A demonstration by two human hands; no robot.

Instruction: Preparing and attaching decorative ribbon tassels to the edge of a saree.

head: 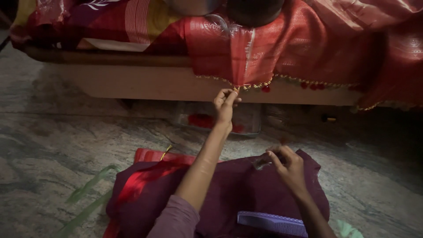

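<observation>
Fabric: red cloth (282, 53) hangs off the far bed (145, 81), its beaded gold border (251, 85) just above the left hand (225, 105).
Left hand: fingertips pinched shut on that border (arm stretched far forward).
Right hand: right hand (288, 165), near right, loosely curled around a small clear item, too blurred to name.
Lap: maroon cloth (238, 189), purple comb (273, 222) nearest.
Floor: mottled stone floor (53, 150), dim room.

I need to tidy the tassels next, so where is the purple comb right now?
In the head view, the purple comb lies at the bottom edge on the maroon cloth, just below the right hand.
</observation>
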